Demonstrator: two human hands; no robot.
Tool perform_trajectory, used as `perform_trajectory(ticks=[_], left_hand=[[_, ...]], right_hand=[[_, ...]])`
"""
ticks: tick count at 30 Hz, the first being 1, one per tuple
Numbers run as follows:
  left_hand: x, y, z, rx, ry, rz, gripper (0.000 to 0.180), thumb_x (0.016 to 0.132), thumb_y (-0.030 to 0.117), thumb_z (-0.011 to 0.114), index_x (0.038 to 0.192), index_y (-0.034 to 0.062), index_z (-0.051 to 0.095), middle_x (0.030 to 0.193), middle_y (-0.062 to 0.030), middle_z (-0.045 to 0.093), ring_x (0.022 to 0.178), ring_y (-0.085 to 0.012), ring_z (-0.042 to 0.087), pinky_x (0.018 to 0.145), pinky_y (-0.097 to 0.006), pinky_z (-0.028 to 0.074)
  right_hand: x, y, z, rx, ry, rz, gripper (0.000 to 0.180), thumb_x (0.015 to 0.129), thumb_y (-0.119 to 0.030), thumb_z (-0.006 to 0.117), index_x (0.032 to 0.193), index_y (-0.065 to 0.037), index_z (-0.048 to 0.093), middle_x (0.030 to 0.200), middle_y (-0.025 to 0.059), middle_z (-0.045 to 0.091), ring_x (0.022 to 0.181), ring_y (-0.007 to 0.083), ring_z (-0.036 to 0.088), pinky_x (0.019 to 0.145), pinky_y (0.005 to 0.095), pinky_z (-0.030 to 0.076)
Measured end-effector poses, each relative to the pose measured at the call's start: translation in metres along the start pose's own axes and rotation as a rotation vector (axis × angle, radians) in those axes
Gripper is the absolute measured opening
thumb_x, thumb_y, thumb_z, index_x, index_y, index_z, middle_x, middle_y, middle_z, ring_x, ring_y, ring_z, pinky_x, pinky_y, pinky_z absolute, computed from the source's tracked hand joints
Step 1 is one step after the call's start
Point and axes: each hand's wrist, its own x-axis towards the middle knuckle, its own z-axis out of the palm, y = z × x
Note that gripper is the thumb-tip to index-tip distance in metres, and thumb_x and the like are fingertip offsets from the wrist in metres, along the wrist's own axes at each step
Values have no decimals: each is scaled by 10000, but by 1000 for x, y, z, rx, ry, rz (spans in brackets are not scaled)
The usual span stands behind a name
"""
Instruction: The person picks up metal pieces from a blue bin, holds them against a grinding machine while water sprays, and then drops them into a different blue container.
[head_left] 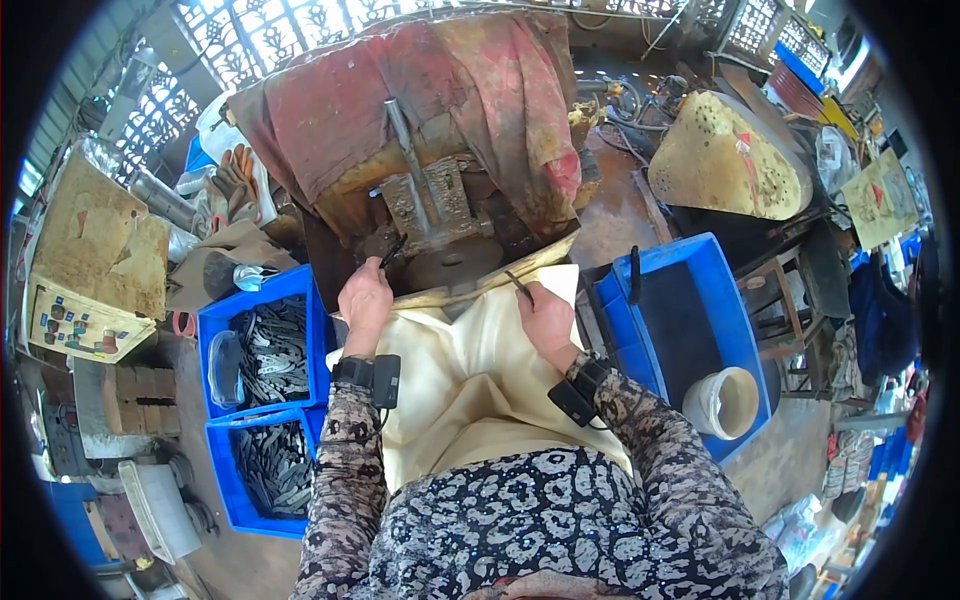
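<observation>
A machine (430,200) is set at the far middle, draped with a cloth (480,80) over its top. A round wheel (452,266) is seated at its near side. A sheet (470,360) is spread between the machine and the person, over the lap. The left hand (365,300) is placed at the sheet's far left edge, just before the wheel, with a thin metal piece (392,252) held toward it. The right hand (547,318) is placed to the right, on the sheet, with another thin piece (520,288) held in it. Two crates (265,345) (260,470) of metal parts are stacked near-to-far on the left. A larger crate (690,320) is set on the right, with a bucket (722,402) in its near corner.
</observation>
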Motion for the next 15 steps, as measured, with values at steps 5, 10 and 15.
perform_trajectory(ticks=[5, 10, 15], left_hand=[[0, 2, 0, -10, -10, -10, 159, 857, 148, 547, 989, 100, 621, 914, -132, 673, 866, -332, 639, 726, -443, 508], [-1, -1, -1, -16, 18, 14, 162, 855, 145, 546, 988, 90, 620, 915, -134, 673, 869, -333, 639, 727, -442, 506], [-1, -3, -1, -18, 1, 6, 162, 857, 141, 537, 986, 85, 618, 915, -134, 672, 864, -332, 639, 725, -440, 506]], right_hand=[[1, 0, -2, 5, 2, 6, 177, 867, -263, 614, 848, -88, 608, 735, 132, 645, 687, 349, 630, 614, 453, 487], [3, -5, -8, 63, 14, 36, 189, 880, -257, 613, 849, -71, 608, 717, 157, 635, 684, 369, 623, 608, 450, 485], [38, -37, -25, 378, 116, -63, 167, 902, -178, 631, 951, -19, 627, 703, 181, 611, 618, 309, 609, 584, 341, 467]])
